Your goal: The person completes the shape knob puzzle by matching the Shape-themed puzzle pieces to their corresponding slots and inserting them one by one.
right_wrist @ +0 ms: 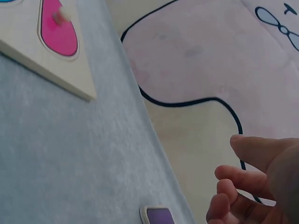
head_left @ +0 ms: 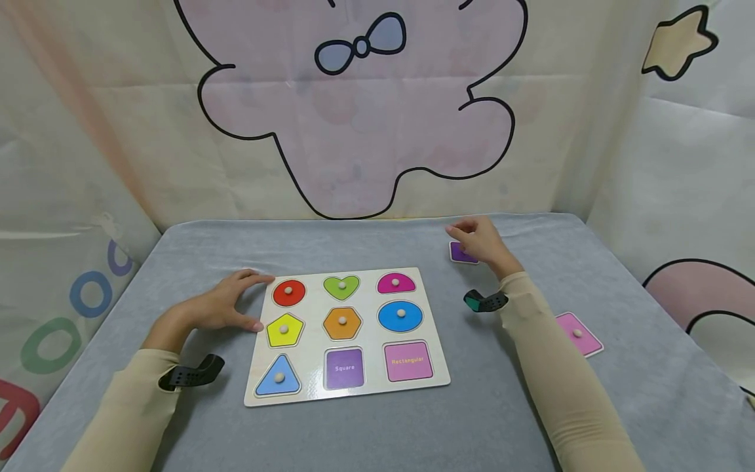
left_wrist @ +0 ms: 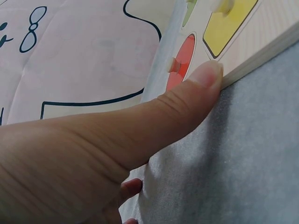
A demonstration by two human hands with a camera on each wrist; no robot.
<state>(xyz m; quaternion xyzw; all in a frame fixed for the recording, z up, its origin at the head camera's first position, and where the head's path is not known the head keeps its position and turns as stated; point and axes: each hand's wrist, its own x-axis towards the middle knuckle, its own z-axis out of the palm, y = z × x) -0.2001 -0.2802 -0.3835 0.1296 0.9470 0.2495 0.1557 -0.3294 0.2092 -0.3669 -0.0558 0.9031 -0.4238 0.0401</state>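
Observation:
A white wooden puzzle board [head_left: 369,296] lies on the table, with coloured knobbed shapes in its slots. Two of its front slots, the printed Square slot [head_left: 345,368] and Rectangular slot [head_left: 408,360], have no piece in them. My left hand [head_left: 227,301] rests at the board's left edge, thumb and fingers spread, the thumb touching the edge beside the yellow pentagon [left_wrist: 229,21]. At the back right, my right hand [head_left: 480,241] is over the purple square piece [head_left: 463,254] and partly covers it. In the right wrist view its fingers curl loosely with nothing between them.
A pink rectangle piece [head_left: 579,333] with a knob lies to the right, beside the right forearm. Grey cloth covers the table [head_left: 377,436]. A printed curtain [head_left: 366,131] hangs behind its back edge.

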